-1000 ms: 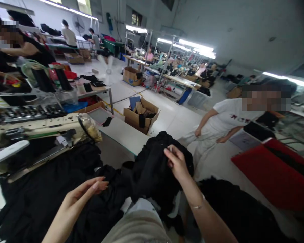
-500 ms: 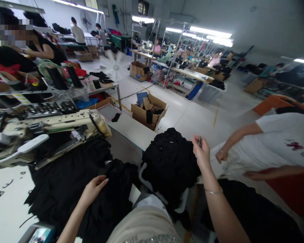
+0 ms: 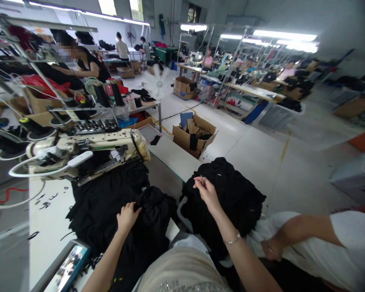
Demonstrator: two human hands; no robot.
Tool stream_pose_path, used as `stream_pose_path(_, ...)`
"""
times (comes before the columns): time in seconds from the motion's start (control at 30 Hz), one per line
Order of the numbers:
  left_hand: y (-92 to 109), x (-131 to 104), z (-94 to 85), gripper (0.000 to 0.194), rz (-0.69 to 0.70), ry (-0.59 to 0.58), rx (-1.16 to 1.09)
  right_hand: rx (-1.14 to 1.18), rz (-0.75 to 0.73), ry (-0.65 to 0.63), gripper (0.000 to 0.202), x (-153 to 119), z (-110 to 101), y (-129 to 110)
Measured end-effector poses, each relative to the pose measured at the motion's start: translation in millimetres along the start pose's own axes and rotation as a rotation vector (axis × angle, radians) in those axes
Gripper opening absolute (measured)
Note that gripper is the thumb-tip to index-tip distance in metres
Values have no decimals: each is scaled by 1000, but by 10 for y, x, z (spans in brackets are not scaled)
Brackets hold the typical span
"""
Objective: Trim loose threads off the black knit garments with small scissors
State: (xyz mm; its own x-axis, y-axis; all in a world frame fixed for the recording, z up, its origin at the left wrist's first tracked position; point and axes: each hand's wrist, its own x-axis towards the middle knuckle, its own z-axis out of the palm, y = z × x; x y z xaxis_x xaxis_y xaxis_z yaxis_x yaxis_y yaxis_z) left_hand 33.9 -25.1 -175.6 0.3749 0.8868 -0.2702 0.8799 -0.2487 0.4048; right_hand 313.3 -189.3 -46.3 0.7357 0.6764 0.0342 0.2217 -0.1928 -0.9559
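Observation:
My left hand (image 3: pixel 128 217) is at the bunched black cloth (image 3: pixel 156 207) on the sewing table, its curled fingers gripping the edge. My right hand (image 3: pixel 207 194) is closed round a slim metal tool (image 3: pixel 202 180); only its tip shows, so its exact kind is unclear. That hand hovers over a big heap of black cloth pieces (image 3: pixel 231 190) to the right of the table. More black cloth (image 3: pixel 106 198) spreads across the table under the cream sewing machine (image 3: pixel 109 146).
A phone-like screen (image 3: pixel 67 265) lies at the table's near edge. Beyond the table stands an open cardboard box (image 3: pixel 182 140) with scraps. A co-worker's arm (image 3: pixel 304 233) is close on my right. Thread cones (image 3: pixel 101 94) stand behind the machine.
The view has swung left. My right hand has moved left, from the heap's right side to over it. My left hand has closed on the cloth. The co-worker at right leans lower.

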Motion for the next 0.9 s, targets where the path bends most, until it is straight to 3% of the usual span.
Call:
stream_pose_path(0.23, -138, -8, -19, 36, -56, -30, -261, -181, -14, -564, 21, -492, 1149, 258)
stream_pose_path(0.33, -142, -87, -108, 38, -36, -20, -403, -312, -16, -689, 33, -669, 1491, 425)
stream_pose_path(0.43, -121, -190, -180, 42, -32, -10, -529, -444, 15, -741, 44, -678, 1715, 574)
stream_pose_path(0.57, -74, -318, -223, 49, -71, -13, -669, -561, 40, -737, 41, -549, 1832, 670)
stream_pose_path(0.67, -37, -352, -260, 54, -163, 7, -750, -579, -23, -650, 48, -524, 1810, 631)
stream_pose_path(0.77, -15, -345, -383, 61, -299, 48, -819, -511, -156, -546, 52, -560, 1757, 486)
stream_pose_path(0.9, -3, -472, -714, 66, -405, 54, -927, -338, -361, -417, 44, -467, 1662, 91)
